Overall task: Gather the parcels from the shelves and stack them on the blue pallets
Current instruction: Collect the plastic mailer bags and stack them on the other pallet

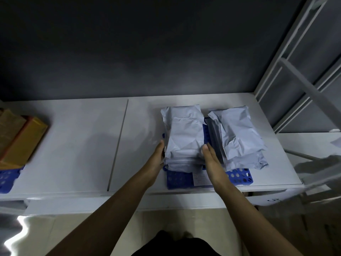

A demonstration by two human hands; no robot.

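Note:
Two stacks of grey plastic parcels rest on a blue pallet (239, 179) on a white table. The left parcel stack (184, 133) sits between my hands. My left hand (156, 156) presses flat against its left side. My right hand (212, 159) presses flat against its right side, in the gap beside the right parcel stack (238, 135). Fingers of both hands are straight and touch the stack's lower parcels. A white label (200, 179) shows on the pallet's front.
Brown and orange boxes (20, 139) lie on a second blue pallet (7, 180) at the far left. The white table (83, 145) has a seam down its middle. Grey metal shelving (299, 71) stands at the right.

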